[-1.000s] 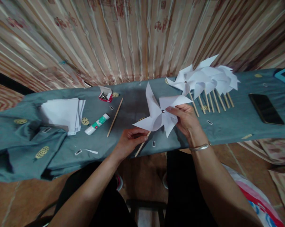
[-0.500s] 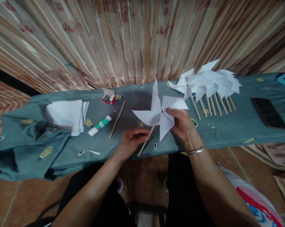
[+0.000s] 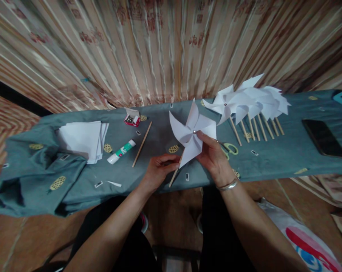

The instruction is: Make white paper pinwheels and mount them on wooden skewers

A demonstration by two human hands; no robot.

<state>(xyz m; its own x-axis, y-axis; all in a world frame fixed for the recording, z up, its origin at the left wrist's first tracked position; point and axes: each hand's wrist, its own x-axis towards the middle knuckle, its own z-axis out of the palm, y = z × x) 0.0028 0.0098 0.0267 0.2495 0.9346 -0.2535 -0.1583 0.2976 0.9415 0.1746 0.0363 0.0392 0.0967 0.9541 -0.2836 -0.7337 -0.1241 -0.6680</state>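
Observation:
A white paper pinwheel with a silver pin at its hub is held above the cloth-covered table, close to the near edge. My left hand pinches its wooden stick low down, between thumb and fingers. At the pinwheel's head, my right hand has its thumb by the pin; its other fingers are mostly hidden behind the paper. Just right of that hand lie green scissors, partly covered by it. Left of the pinwheel, a loose wooden stick rests on the cloth.
Finished-looking pinwheels overlap at the back right, beside a dark phone. To the left are a glue stick, a small red box of metal pins, stacked white paper and a paper scrap. A curtain hangs behind.
The pinwheel's blades have turned and tilted. My right hand has shifted a little left and down, uncovering more of the scissors. My left hand keeps its hold on the stick.

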